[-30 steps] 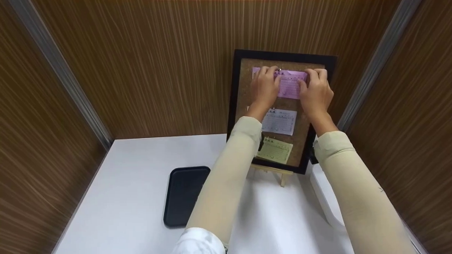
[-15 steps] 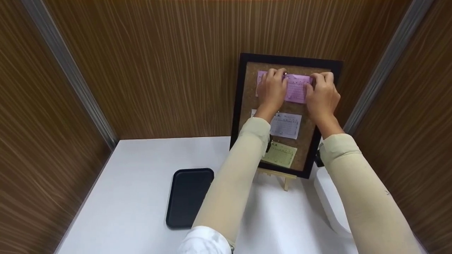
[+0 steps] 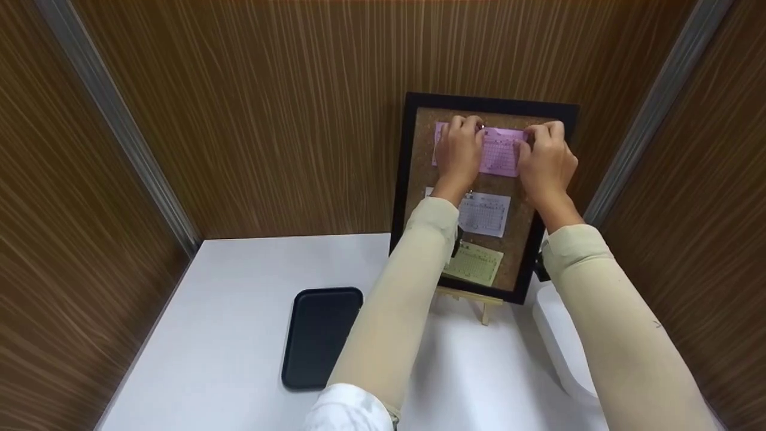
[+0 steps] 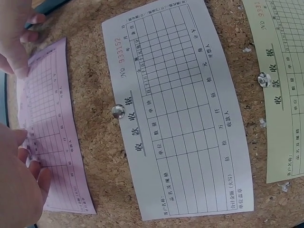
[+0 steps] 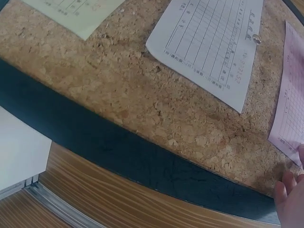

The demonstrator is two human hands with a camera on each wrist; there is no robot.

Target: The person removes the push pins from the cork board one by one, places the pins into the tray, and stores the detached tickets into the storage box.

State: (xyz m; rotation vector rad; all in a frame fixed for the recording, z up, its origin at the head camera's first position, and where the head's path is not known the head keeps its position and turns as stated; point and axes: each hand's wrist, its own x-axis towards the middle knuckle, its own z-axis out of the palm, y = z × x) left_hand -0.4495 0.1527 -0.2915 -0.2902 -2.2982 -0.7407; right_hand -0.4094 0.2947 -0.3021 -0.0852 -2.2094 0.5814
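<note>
A pink receipt slip lies against the upper part of a black-framed corkboard. My left hand covers part of the slip's left half and pinches a small shiny pushpin at its top edge. At the slip's right end, my right hand holds its upper corner between thumb and fingers. Below, a white receipt slip is fixed by a clear round pushpin. Lowest is a yellow-green receipt slip, also pinned. The left forearm hides parts of the two lower slips in the head view.
The corkboard leans on a small wooden easel on the white table. A black tray lies to the left, partly behind the left forearm. A white container stands at right. Wood-grain walls enclose the table.
The head view has shifted slightly, so the whole scene sits a little lower and further right. Both hands stay at the pink slip; the left fingers have closed in over the pushpin.
</note>
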